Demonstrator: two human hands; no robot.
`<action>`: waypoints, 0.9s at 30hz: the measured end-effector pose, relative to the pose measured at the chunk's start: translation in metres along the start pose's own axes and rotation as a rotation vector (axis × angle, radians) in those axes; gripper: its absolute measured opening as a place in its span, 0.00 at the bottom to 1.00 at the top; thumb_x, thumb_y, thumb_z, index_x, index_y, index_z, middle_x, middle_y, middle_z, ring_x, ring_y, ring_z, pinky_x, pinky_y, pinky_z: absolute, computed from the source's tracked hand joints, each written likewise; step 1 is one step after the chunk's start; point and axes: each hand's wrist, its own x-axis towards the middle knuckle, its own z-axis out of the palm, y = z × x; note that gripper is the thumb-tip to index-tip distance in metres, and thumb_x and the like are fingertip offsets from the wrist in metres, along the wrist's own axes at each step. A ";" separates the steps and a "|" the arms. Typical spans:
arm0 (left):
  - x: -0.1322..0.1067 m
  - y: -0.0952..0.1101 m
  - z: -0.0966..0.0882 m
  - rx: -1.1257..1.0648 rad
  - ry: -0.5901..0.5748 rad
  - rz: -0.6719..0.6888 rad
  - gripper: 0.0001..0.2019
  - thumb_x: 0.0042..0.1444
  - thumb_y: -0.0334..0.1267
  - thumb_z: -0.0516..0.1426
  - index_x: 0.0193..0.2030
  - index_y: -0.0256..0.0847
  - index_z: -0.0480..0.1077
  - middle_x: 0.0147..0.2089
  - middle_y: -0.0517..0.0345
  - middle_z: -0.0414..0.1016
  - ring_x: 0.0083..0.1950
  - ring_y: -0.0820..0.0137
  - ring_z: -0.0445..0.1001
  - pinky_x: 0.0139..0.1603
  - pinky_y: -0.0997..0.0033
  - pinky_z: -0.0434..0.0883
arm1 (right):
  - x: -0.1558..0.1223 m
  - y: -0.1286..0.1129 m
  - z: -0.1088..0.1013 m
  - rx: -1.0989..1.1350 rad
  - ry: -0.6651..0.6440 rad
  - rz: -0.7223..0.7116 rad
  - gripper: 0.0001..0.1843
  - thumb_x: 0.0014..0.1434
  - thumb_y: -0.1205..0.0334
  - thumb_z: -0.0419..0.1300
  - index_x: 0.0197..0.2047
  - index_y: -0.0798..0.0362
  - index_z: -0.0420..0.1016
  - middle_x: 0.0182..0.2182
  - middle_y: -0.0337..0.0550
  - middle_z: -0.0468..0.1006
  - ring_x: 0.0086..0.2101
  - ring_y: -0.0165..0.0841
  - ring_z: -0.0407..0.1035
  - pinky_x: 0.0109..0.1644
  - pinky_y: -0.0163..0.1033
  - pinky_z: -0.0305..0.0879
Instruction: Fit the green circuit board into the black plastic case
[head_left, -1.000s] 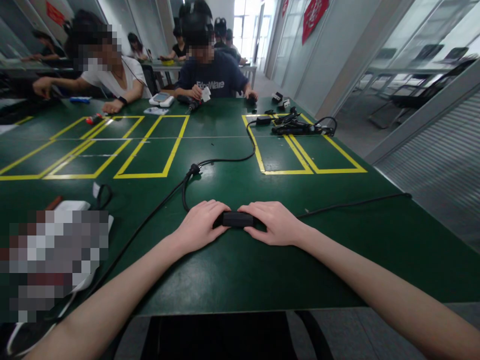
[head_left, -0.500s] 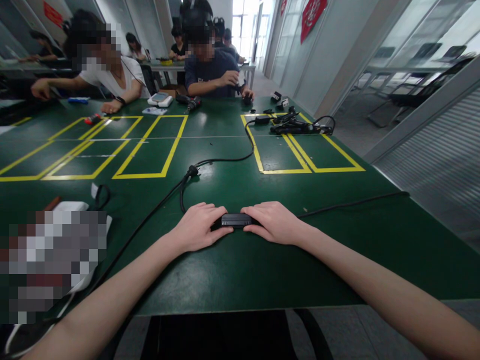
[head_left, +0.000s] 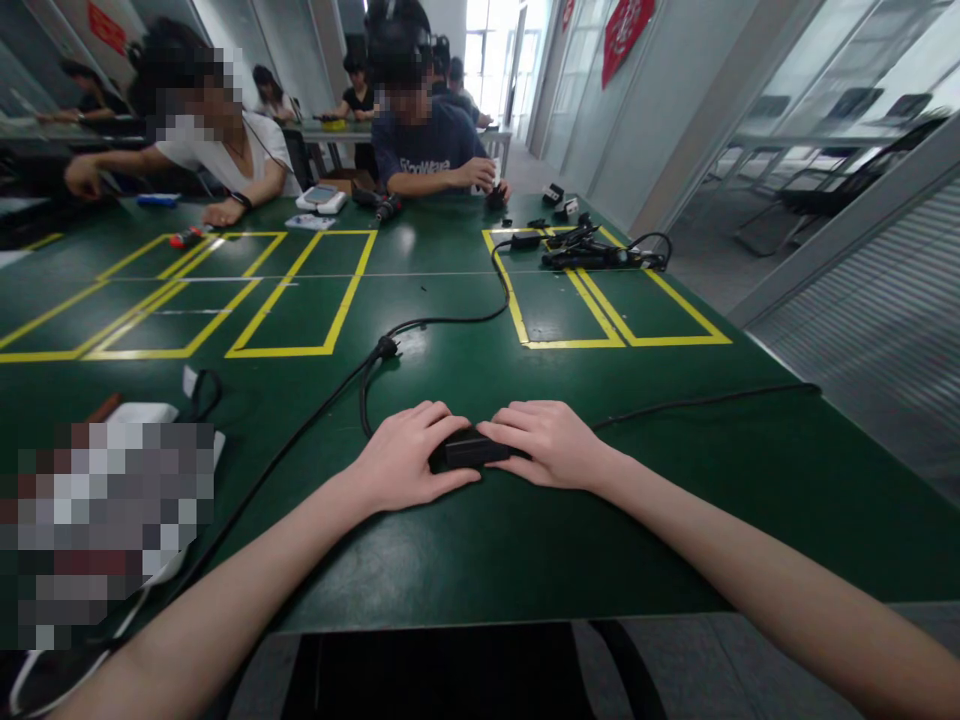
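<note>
A black power adapter lies near the front middle of the green table, tilted so its plain side faces me. My right hand grips its right end between thumb and fingers. Around the left end is my left hand, its fingers behind the adapter and its thumb stretched out in front, apart from it. Whether the left fingertips touch the adapter is hidden. A black cable runs off to the right from beneath my right hand. Another black cable loops up behind my left hand to a plug.
Yellow tape rectangles mark the table. A bundle of black cables lies at the back right. A blurred-out item sits at the left. A power drill lies across the table, near two people.
My left thumb has come off the adapter and spread forward. The adapter has rolled, showing a plainer side, and my right fingers reach further over it. The person opposite has lowered a white piece.
</note>
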 end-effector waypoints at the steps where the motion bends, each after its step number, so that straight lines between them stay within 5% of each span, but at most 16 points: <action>1: 0.001 0.001 0.000 -0.023 0.000 -0.011 0.24 0.64 0.58 0.60 0.55 0.38 0.73 0.48 0.48 0.78 0.45 0.58 0.77 0.45 0.61 0.73 | -0.001 0.000 0.000 -0.032 0.011 -0.010 0.20 0.77 0.52 0.48 0.54 0.55 0.77 0.40 0.50 0.81 0.37 0.36 0.74 0.40 0.39 0.66; 6: 0.003 0.002 -0.003 -0.280 -0.034 -0.159 0.18 0.70 0.52 0.54 0.50 0.39 0.76 0.42 0.54 0.81 0.40 0.63 0.77 0.41 0.66 0.71 | -0.006 0.003 -0.001 -0.158 0.104 -0.040 0.22 0.77 0.59 0.45 0.60 0.53 0.76 0.47 0.53 0.82 0.41 0.37 0.75 0.43 0.41 0.71; 10: 0.002 0.002 -0.001 -0.431 -0.006 -0.229 0.15 0.66 0.51 0.60 0.45 0.40 0.77 0.37 0.59 0.80 0.35 0.68 0.75 0.35 0.70 0.68 | -0.007 0.005 -0.002 -0.122 0.094 -0.024 0.20 0.75 0.60 0.48 0.62 0.51 0.76 0.49 0.52 0.81 0.43 0.37 0.76 0.43 0.40 0.72; 15: -0.002 0.001 0.004 -0.316 0.124 -0.157 0.17 0.59 0.52 0.67 0.39 0.40 0.73 0.34 0.60 0.74 0.33 0.69 0.72 0.34 0.70 0.68 | -0.003 0.001 -0.007 0.124 0.000 0.015 0.30 0.70 0.45 0.58 0.68 0.54 0.69 0.51 0.53 0.81 0.43 0.38 0.79 0.41 0.39 0.72; 20: -0.002 0.000 0.006 -0.237 0.135 -0.028 0.17 0.63 0.52 0.64 0.40 0.40 0.71 0.35 0.58 0.74 0.35 0.67 0.73 0.37 0.69 0.69 | -0.002 -0.001 -0.004 0.273 0.008 0.082 0.20 0.74 0.53 0.55 0.60 0.57 0.75 0.40 0.49 0.84 0.38 0.36 0.80 0.39 0.37 0.71; 27: -0.001 -0.002 0.003 -0.183 0.085 -0.061 0.18 0.69 0.55 0.57 0.42 0.39 0.74 0.35 0.56 0.76 0.36 0.66 0.74 0.40 0.67 0.71 | -0.003 -0.001 -0.002 0.194 0.092 0.058 0.19 0.74 0.55 0.56 0.60 0.55 0.77 0.43 0.50 0.85 0.38 0.37 0.80 0.41 0.39 0.73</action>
